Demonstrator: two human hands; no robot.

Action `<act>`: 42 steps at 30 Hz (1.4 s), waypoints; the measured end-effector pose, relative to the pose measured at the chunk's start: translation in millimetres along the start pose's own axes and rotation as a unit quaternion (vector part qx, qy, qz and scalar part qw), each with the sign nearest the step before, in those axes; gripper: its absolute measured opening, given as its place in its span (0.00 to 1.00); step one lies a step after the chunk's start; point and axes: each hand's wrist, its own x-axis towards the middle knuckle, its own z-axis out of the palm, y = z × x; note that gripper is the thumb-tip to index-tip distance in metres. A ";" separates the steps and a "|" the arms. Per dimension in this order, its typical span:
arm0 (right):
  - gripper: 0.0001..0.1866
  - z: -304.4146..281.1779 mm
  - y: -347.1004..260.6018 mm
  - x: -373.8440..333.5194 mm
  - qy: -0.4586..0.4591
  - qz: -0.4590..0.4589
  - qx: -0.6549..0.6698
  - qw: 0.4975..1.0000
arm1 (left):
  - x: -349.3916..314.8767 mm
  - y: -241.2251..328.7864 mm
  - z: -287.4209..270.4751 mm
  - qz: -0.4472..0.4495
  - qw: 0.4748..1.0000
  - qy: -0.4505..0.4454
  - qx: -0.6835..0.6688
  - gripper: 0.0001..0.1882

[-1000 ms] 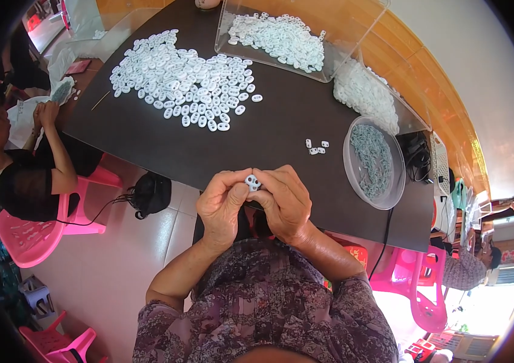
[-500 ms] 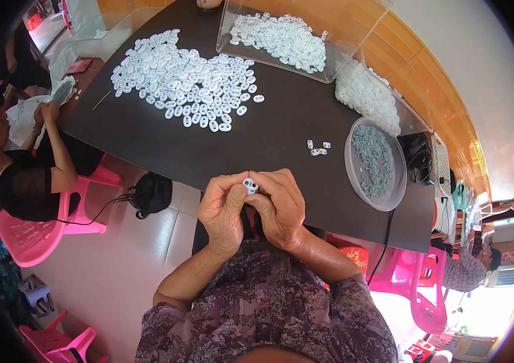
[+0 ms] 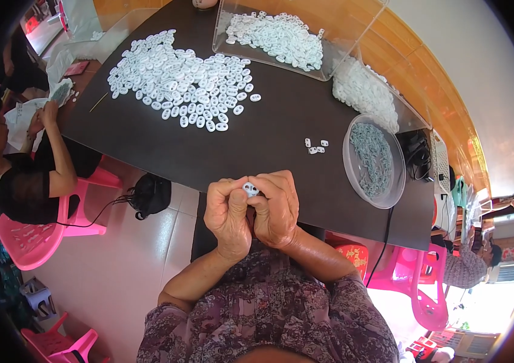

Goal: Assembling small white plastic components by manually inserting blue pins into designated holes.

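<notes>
A small white plastic piece (image 3: 250,189) with dark holes is pinched between my two hands, just off the table's near edge. My left hand (image 3: 228,215) presses it with thumb and fingertips from the left. From the other side my right hand (image 3: 276,209) grips it the same way, fingers curled and fingertips close to the left ones. Beyond them on the dark table (image 3: 257,145) spreads a pile of white oval pieces (image 3: 178,75), each with two holes. Several small white pieces (image 3: 313,150) lie in a little group to the right of my hands.
At the right, a round clear tub (image 3: 349,175) holds grey-green small parts. Clear bins (image 3: 329,69) of white pieces stand along the back. A thin stick (image 3: 98,102) lies left of the pile. Another person (image 3: 33,163) sits at the left; pink chairs (image 3: 33,239) stand around.
Both hands still pinch the white piece, which has turned slightly between the fingertips. My left hand has shifted a little to the right.
</notes>
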 end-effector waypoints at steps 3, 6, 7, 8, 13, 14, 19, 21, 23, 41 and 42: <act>0.18 2.9 1.9 1.0 0.009 0.001 -0.006 1.000 | -0.6 -3.7 1.8 -0.001 1.000 0.010 0.006 0.09; 0.18 1.5 1.2 3.8 0.004 -0.005 -0.008 1.000 | 1.4 -2.5 5.8 0.004 1.000 0.014 0.022 0.09; 0.18 1.2 2.4 3.6 0.005 -0.005 -0.009 1.000 | 2.3 -1.8 7.4 0.010 0.999 0.014 0.030 0.09; 0.18 1.3 3.2 2.8 0.006 -0.001 -0.011 1.000 | 1.6 -3.5 6.8 0.010 0.999 0.012 0.030 0.09; 0.15 -4.5 4.8 3.1 0.012 0.009 0.001 1.000 | -3.6 -5.6 4.4 -0.053 0.997 0.030 0.045 0.09; 0.15 -8.7 8.1 2.0 0.000 0.026 0.008 1.000 | -2.4 -9.8 2.2 -0.033 0.997 0.021 0.073 0.11; 0.10 -56.7 31.8 14.1 -0.067 0.073 -0.068 0.993 | 8.3 -3.0 6.1 -0.104 0.988 -0.089 0.071 0.14; 0.06 -87.6 55.5 37.9 -0.036 0.035 -0.145 0.988 | 14.6 -4.6 4.3 -0.131 0.984 -0.088 0.077 0.13; 0.07 -115.2 77.2 65.7 0.056 0.156 -0.141 0.976 | 21.6 -9.5 -2.1 -0.122 0.981 -0.105 0.110 0.11; 0.05 -163.4 135.9 97.0 -0.041 0.023 -0.304 0.952 | 103.1 -85.1 59.8 0.182 0.803 -0.388 0.415 0.11; 0.05 -159.2 129.5 86.2 -0.069 0.012 -0.284 0.956 | 103.7 -88.5 61.0 0.192 0.792 -0.395 0.424 0.11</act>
